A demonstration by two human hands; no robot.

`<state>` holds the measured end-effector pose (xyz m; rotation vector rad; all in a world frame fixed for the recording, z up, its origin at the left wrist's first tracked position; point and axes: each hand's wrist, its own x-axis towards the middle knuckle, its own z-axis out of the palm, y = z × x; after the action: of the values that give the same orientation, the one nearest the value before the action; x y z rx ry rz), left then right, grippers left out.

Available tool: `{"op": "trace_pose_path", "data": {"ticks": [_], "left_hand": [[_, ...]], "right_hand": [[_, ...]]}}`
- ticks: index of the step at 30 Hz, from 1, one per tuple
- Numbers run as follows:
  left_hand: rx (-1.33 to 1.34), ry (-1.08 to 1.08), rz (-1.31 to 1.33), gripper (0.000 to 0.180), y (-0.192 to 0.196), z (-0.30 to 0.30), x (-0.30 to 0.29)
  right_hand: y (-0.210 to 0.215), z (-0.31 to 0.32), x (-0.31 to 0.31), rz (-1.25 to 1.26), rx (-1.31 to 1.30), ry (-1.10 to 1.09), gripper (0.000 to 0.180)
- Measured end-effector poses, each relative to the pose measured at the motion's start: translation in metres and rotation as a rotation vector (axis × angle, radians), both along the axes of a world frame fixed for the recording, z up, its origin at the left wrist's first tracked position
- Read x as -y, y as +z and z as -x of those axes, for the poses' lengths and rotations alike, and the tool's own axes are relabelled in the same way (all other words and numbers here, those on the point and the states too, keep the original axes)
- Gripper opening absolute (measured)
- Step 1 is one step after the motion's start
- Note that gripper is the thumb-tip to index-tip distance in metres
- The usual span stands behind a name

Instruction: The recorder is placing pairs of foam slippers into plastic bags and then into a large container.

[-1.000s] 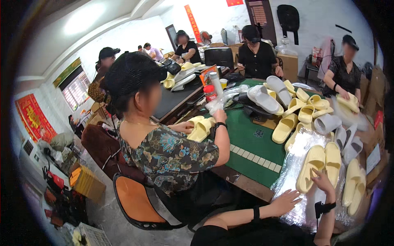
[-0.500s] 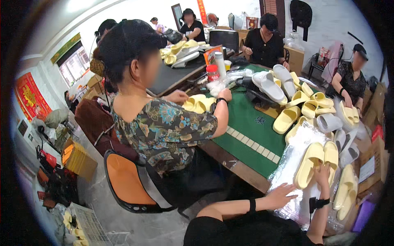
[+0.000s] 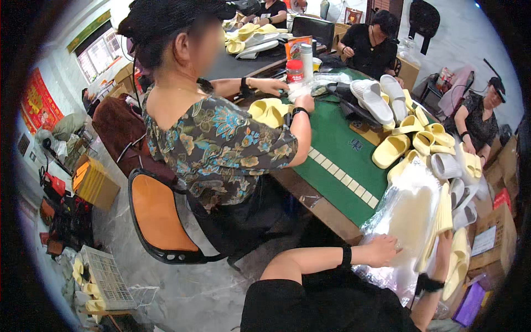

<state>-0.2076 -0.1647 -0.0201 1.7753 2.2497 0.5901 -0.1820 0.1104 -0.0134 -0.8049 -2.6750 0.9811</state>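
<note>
Two hands at the clear plastic bag (image 3: 406, 216): left hand (image 3: 381, 250) now spread flat on it; right hand (image 3: 442, 249) has tipped the yellow slippers (image 3: 442, 213) edge-up, pinching them.

The left hand (image 3: 381, 250) lies flat on a stack of clear plastic bags (image 3: 406, 216) at the edge of the green table (image 3: 343, 160). The right hand (image 3: 442, 252) is raised beside a pair of yellow slippers (image 3: 442, 213) standing on edge against the bags. Beside, a person in a flowered shirt (image 3: 221, 149) on an orange chair (image 3: 157, 218) handles other yellow slippers (image 3: 268, 110).
</note>
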Motion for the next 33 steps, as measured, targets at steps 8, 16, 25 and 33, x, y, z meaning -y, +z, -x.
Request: {"op": "trace_pose_path", "data": {"ticks": [8, 16, 25, 33], "left_hand": [[-0.019, -0.012, -0.075, 0.056, -0.016, 0.018, -0.029], [0.158, 0.000, -0.113, 0.027, 0.000, 0.051, -0.035], [0.080, 0.247, -0.449, 0.033, 0.031, 0.030, -0.044], [0.079, 0.323, -0.491, 0.041, 0.042, 0.008, -0.053]], "right_hand": [[0.029, -0.084, 0.023, 0.225, -0.043, -0.077, 0.042], [0.058, -0.164, 0.069, 0.481, -0.153, -0.158, 0.041], [0.074, -0.193, 0.118, 0.746, -0.306, -0.268, 0.039], [0.034, -0.165, 0.119, 0.457, -0.510, 0.043, 0.045]]}}
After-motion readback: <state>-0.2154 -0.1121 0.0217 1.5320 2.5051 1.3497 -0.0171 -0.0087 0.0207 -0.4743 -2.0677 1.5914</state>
